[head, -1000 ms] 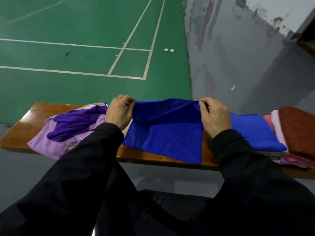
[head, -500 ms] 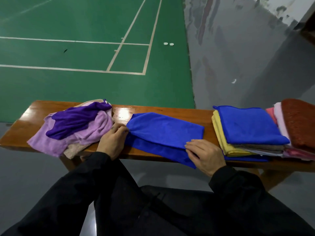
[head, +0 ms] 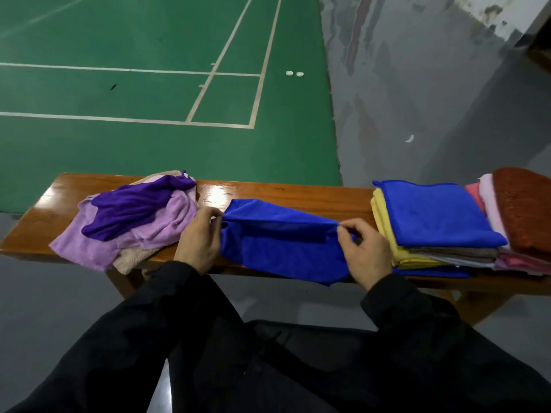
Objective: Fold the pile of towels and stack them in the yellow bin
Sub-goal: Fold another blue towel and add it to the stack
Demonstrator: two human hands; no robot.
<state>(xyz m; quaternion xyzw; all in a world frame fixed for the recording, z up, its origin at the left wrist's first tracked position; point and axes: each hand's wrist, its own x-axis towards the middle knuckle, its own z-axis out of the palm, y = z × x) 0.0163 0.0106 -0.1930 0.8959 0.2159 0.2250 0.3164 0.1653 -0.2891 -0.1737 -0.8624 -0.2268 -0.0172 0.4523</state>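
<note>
The right end of the glossy brown wooden counter [head: 298,193] is cut off by the frame edge, and no yellow bin is visible. The bright blue microfibre towel [head: 280,245] lies between the hands: the left hand [head: 198,236] pinches its left corner, the right hand [head: 365,253] pinches its right corner. A loose pile of purple and lilac towels [head: 131,216] lies just left; a folded stack topped by a blue towel [head: 435,216] lies right.

free: bare bench [head: 298,193] behind blue towel [head: 283,248] | blocked: pile [head: 134,216] left, stack [head: 432,222] right
</note>
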